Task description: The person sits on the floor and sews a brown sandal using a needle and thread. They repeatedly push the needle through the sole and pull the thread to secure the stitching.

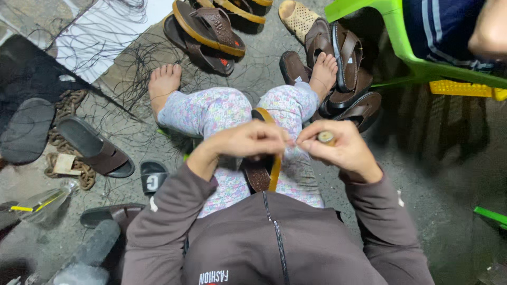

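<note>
Seated person viewed from above, floor strewn with sandals. Left hand [248, 141], fingers curled shut, pinches at the brown sandal [262, 169] lying on the lap between the knees. Right hand [338, 148], just beside it, grips a small wooden-handled tool [326, 138], fingertips meeting the left's. A green plastic chair [406, 47] stands at the far right.

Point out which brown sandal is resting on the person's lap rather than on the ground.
The brown sandal with the tan edge, lying between the knees under the left hand and right hand; every other sandal lies on the floor.
</note>
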